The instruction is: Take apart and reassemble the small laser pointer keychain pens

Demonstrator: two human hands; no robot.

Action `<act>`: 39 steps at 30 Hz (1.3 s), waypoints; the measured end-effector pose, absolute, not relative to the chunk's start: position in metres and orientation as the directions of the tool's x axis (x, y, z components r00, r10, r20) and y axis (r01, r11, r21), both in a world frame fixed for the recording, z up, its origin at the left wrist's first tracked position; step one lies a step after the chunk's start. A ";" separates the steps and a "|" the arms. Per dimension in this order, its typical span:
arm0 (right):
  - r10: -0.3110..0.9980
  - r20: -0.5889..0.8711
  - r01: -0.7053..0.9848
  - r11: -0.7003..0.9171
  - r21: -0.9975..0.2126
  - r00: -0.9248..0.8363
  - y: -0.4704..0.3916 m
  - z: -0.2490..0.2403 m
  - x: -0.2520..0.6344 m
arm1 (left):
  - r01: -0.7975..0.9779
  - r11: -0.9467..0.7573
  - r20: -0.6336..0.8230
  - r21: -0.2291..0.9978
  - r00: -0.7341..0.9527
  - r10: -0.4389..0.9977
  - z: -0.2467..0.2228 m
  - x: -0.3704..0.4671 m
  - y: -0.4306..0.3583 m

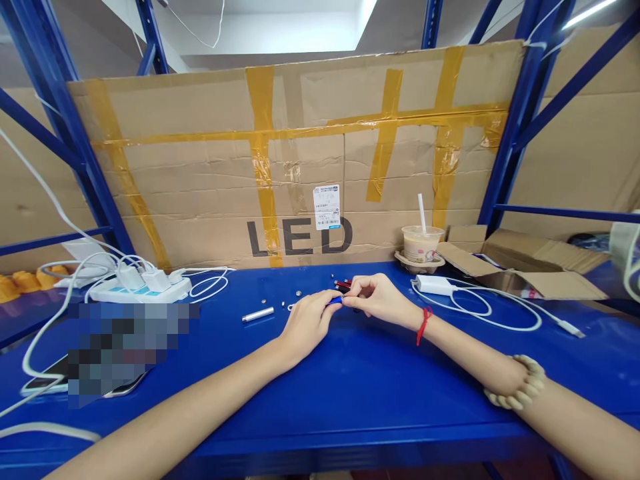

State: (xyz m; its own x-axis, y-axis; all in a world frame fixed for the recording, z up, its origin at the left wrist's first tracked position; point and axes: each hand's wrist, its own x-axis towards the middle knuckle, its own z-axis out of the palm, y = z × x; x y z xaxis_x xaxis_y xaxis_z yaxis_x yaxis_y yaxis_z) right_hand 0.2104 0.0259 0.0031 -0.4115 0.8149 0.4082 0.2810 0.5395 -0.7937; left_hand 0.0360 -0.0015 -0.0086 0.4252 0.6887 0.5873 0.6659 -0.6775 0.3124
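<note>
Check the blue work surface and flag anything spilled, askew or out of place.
No spill shows. The drink cup stands upright in its carrier, but looks out of place near the white charger. A silver tube and small parts lie loose near the left hand.

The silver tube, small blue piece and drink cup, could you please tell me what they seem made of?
Silver tube: probably metal, smooth and shiny, from its bright sheen.
Small blue piece: plastic or coated metal; its smooth, bright blue surface leaves that open.
Drink cup: likely clear, glossy plastic, as the drink shows through its wall.
</note>
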 end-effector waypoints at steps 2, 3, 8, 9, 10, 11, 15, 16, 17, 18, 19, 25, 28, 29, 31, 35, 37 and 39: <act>0.822 0.404 0.285 0.532 -0.797 -0.403 0.025 0.004 0.210 | 0.636 -0.701 0.609 0.321 0.428 0.668 -0.009 0.036 -0.001; 0.824 0.403 0.281 0.528 -0.801 -0.398 0.024 0.005 0.209 | 0.623 -0.712 0.621 0.325 0.427 0.657 -0.009 0.036 -0.001; 0.841 0.379 0.282 0.499 -0.820 -0.386 0.024 0.007 0.209 | 0.628 -0.710 0.640 0.319 0.410 0.650 -0.011 0.036 0.000; 0.846 0.366 0.288 0.488 -0.824 -0.387 0.024 0.007 0.209 | 0.632 -0.708 0.638 0.316 0.410 0.651 -0.011 0.036 0.000; 0.851 0.354 0.292 0.477 -0.829 -0.387 0.024 0.008 0.210 | 0.634 -0.706 0.637 0.314 0.410 0.652 -0.011 0.036 0.000; 0.856 0.343 0.295 0.467 -0.834 -0.387 0.024 0.008 0.210 | 0.637 -0.705 0.638 0.312 0.409 0.653 -0.011 0.036 0.000; 0.864 0.325 0.307 0.452 -0.838 -0.385 0.023 0.011 0.210 | 0.648 -0.698 0.643 0.304 0.401 0.652 -0.011 0.036 -0.001; 0.865 0.321 0.313 0.449 -0.837 -0.385 0.022 0.011 0.210 | 0.649 -0.698 0.645 0.303 0.399 0.651 -0.011 0.036 -0.001; 0.868 0.313 0.318 0.444 -0.838 -0.385 0.021 0.012 0.210 | 0.647 -0.699 0.645 0.303 0.400 0.651 -0.010 0.036 -0.001; 0.872 0.304 0.323 0.435 -0.840 -0.384 0.021 0.013 0.209 | 0.646 -0.699 0.643 0.307 0.401 0.652 -0.010 0.036 -0.002; 0.876 0.294 0.326 0.426 -0.844 -0.383 0.020 0.013 0.209 | 0.644 -0.699 0.639 0.312 0.402 0.656 -0.010 0.036 -0.002; 0.897 0.254 0.330 0.377 -0.865 -0.361 0.021 0.012 0.207 | 0.631 -0.695 0.626 0.345 0.398 0.671 -0.009 0.037 -0.005; 0.899 0.232 0.324 0.359 -0.875 -0.372 0.024 0.010 0.207 | 0.617 -0.702 0.617 0.356 0.409 0.673 -0.008 0.037 -0.006; 0.899 0.225 0.323 0.355 -0.877 -0.375 0.024 0.009 0.207 | 0.616 -0.703 0.614 0.356 0.413 0.673 -0.008 0.036 -0.007; 0.904 0.213 0.328 0.342 -0.881 -0.370 0.026 0.008 0.207 | 0.617 -0.704 0.611 0.351 0.420 0.672 -0.007 0.036 -0.007; 0.910 0.212 0.323 0.332 -0.886 -0.356 0.026 0.007 0.206 | 0.596 -0.721 0.606 0.354 0.441 0.662 -0.007 0.036 -0.008; 0.905 0.217 0.311 0.339 -0.888 -0.366 0.025 0.008 0.205 | 0.576 -0.722 0.601 0.383 0.438 0.668 -0.007 0.035 -0.007; 0.905 0.218 0.305 0.337 -0.891 -0.365 0.023 0.009 0.204 | 0.559 -0.716 0.597 0.418 0.426 0.680 -0.007 0.035 -0.006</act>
